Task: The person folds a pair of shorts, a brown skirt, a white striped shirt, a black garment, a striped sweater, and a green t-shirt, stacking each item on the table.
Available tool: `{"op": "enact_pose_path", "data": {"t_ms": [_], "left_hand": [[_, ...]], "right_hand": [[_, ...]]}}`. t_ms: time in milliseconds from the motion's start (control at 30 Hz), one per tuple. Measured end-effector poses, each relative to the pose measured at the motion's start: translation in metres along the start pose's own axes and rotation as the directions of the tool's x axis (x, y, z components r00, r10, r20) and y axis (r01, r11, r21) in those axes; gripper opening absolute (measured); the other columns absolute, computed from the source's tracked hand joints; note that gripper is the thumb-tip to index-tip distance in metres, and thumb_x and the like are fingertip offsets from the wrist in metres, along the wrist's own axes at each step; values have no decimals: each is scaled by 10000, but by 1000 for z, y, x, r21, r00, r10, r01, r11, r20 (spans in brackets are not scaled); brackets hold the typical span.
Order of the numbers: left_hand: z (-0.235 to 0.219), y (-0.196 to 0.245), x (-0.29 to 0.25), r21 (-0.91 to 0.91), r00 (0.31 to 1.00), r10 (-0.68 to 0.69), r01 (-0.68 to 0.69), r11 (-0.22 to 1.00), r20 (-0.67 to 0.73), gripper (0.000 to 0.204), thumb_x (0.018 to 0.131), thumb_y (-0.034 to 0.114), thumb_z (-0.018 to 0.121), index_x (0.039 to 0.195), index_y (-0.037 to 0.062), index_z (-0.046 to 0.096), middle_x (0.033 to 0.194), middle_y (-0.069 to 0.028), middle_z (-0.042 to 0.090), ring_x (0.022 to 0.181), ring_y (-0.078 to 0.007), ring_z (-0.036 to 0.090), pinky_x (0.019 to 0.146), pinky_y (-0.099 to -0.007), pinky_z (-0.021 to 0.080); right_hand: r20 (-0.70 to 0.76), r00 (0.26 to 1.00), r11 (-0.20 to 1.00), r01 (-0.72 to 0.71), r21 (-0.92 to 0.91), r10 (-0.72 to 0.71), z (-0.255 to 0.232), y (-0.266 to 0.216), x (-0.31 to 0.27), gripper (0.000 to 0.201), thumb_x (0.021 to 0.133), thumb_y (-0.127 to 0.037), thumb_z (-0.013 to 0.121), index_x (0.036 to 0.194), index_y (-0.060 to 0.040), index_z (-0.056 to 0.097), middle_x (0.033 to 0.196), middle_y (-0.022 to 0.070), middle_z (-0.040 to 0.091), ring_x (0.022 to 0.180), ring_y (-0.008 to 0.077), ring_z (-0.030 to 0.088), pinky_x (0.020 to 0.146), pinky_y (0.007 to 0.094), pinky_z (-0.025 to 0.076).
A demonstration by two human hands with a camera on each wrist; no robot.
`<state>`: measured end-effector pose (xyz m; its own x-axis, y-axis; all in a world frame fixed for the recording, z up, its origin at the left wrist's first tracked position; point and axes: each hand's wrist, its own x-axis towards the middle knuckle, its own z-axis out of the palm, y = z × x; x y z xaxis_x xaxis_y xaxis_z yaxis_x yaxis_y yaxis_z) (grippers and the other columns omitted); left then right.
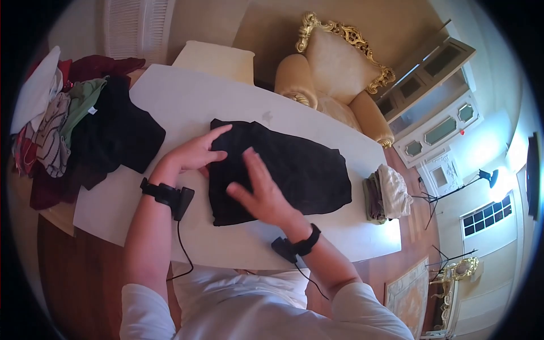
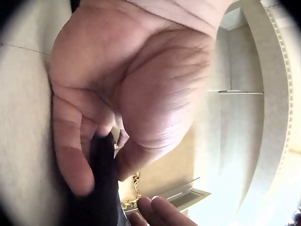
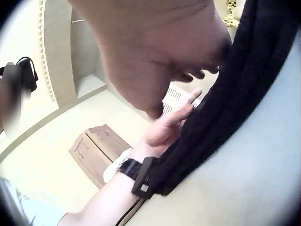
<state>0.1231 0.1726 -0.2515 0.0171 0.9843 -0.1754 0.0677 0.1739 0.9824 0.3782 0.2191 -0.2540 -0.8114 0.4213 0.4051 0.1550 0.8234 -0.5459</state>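
Observation:
A black folded garment (image 1: 283, 164) lies on the white table. At its left edge is my left hand (image 1: 192, 154), forefinger and thumb spread apart over the cloth. In the left wrist view, the garment's edge (image 2: 101, 174) passes between the little finger and the thumb of this hand (image 2: 127, 84). Over the near left part of the garment, my right hand (image 1: 262, 195) has its fingers extended and thumb apart, slightly blurred. From the right wrist view, the right hand (image 3: 160, 61) is close over the raised-looking side of the black cloth (image 3: 235, 94), with the left hand beyond it.
A heap of loose clothes (image 1: 73, 124) covers the table's left end. A small folded stack (image 1: 388, 194) sits near the right edge. Beyond the white table (image 1: 170, 90) stand a gold-trimmed armchair (image 1: 340, 85) and a cream seat (image 1: 218, 59). A lit lamp (image 1: 488, 178) is at the right.

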Motion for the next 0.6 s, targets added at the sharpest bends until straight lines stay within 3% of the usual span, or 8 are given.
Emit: {"op": "enact_pose_path", "data": {"t_ms": [100,200,300,400,500,600], "left_hand": [[9,18,-11,86,996,-72,67,994,61,943,943,81,745,1692,244,197,1282,-106,652,892,-150,675,609,-307,601],[11,18,-14,159,991,-70,51,986,116,968,908,77,785,1686,212,225,1397,-114,566,920,-133,652,615,-316,607],[11,14,-10,113,989,-27,10,994,145,931,907,91,790,1673,198,270,1337,-96,588,882,-119,631,604,-292,576],[9,0,2,96,985,103,-117,989,139,895,914,107,786,1658,155,291,1458,-175,536,884,-179,669,646,-311,580],[14,14,-5,22,991,14,-18,1000,136,819,968,206,751,1652,149,304,1276,-123,618,815,-151,660,641,-296,564],[23,15,-6,-131,996,17,-5,991,91,699,1036,295,678,1644,199,346,967,-9,603,683,-71,564,591,-223,488]], "right_hand": [[-92,950,930,-268,252,299,-8,17,13,853,1014,-376,710,1572,119,297,1621,336,347,1539,412,344,1246,433,308],[66,836,770,-530,354,545,-16,18,17,864,998,-383,730,1574,107,313,1624,305,362,1529,373,374,1228,404,333],[25,902,882,-427,198,431,-16,14,10,852,963,-373,769,1553,90,366,1556,286,440,1467,368,450,1191,403,384],[-66,967,962,-236,135,247,-11,2,11,856,911,-364,818,1524,77,414,1414,255,533,1332,351,556,1094,408,477],[-41,960,957,-273,99,278,-11,-13,20,864,865,-345,869,1529,13,447,1285,168,590,1193,282,622,963,378,542],[-17,949,949,-314,26,314,-10,-29,30,997,827,-398,893,1545,71,387,1244,209,590,1124,303,646,902,392,565]]}}
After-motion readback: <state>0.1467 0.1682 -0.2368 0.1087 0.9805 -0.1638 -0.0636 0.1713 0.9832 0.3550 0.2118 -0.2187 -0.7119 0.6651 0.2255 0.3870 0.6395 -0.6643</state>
